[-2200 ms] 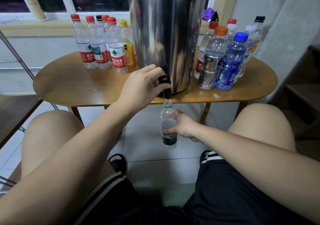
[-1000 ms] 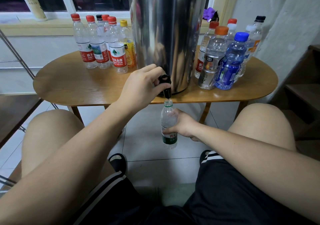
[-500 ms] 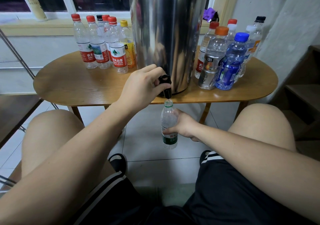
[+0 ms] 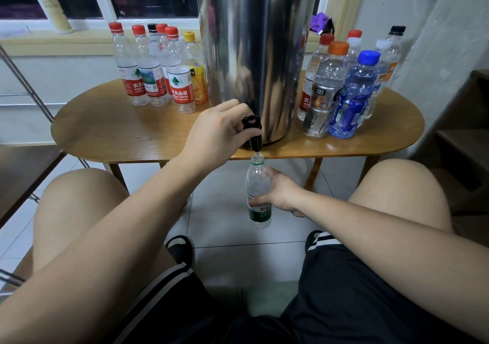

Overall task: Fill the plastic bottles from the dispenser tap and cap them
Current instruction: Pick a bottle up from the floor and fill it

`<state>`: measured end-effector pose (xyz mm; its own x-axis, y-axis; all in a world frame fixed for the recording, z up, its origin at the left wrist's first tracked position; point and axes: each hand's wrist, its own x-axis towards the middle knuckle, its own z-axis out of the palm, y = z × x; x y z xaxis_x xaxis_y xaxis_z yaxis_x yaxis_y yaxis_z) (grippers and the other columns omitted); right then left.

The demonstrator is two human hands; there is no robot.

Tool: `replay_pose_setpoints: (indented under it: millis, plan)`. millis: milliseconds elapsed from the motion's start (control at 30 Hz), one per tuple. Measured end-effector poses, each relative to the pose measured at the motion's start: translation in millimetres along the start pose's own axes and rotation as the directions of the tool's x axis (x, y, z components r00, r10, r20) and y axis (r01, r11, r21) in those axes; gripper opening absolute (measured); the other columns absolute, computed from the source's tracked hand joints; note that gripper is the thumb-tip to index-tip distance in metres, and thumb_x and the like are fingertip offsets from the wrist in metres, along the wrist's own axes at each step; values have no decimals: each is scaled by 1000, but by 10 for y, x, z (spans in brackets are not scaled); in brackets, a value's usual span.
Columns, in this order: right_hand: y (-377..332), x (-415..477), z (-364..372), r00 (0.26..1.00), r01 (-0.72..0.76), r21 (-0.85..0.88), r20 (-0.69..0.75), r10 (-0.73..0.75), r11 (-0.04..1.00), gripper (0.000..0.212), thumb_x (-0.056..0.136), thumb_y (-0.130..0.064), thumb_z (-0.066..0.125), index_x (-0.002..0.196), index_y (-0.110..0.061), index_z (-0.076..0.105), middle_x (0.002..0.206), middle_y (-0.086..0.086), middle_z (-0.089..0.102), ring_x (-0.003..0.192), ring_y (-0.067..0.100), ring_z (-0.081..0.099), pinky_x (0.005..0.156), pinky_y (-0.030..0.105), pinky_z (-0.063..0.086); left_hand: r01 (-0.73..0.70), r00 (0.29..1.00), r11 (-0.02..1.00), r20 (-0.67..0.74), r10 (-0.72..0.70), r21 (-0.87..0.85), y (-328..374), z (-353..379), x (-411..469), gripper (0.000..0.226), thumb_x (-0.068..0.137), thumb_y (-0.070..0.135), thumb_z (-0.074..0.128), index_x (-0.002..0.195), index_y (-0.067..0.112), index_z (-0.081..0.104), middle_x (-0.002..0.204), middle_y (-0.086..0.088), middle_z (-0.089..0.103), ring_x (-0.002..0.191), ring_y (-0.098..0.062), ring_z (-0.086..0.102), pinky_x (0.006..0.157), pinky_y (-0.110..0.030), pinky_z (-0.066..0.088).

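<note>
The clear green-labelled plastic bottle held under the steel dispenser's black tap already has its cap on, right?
Not quite: the head view shows the clear green-labelled plastic bottle uncapped, its open neck just under the black tap of the steel dispenser.

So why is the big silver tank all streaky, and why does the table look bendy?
In the head view, the shiny tank mirrors nearby bottles as smeared streaks; also in the head view, the wide-angle lens bows the table edge and stretches the legs.
</note>
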<state>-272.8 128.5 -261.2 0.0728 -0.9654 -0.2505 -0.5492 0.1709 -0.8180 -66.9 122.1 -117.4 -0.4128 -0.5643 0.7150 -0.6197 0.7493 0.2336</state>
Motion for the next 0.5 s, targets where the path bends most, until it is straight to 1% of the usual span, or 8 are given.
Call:
replay_pose_setpoints:
  millis: [100,233,367,500]
  plan:
    - [15,10,1,1000,-3,9,-1,3,1000,90,64,-23,105,139,-29,56,129,-4,68,123,23,64,107,43,56,1,1000,1000,1,-1,-4,7,1,-1,25,94,33,85,99,13,72,86,2,60,73,-17,57,61,-37,50]
    - [25,33,12,1000,-1,2,-9,1,1000,90,59,-27,106,135,-32,58,126,-5,69,121,23,66,107,46,57,4,1000,1000,0,-4,-5,3,-2,1,25,94,33,85,99,12,72,85,3,59,73,-17,56,61,-40,50]
    - [29,43,11,1000,-6,5,-6,6,1000,88,61,-26,106,135,-32,58,126,-5,69,121,22,65,107,45,57,0,1000,1000,4,0,-6,13,-9,0,25,94,33,85,99,13,71,86,3,59,73,-18,57,61,-39,50]
    - [40,62,16,1000,-2,1,-18,2,1000,88,57,-29,106,130,-34,58,124,-5,71,119,23,67,106,47,58,-2,1000,1000,-2,2,-5,19,-14,1,25,94,32,85,98,12,71,85,3,59,73,-19,57,61,-40,51]
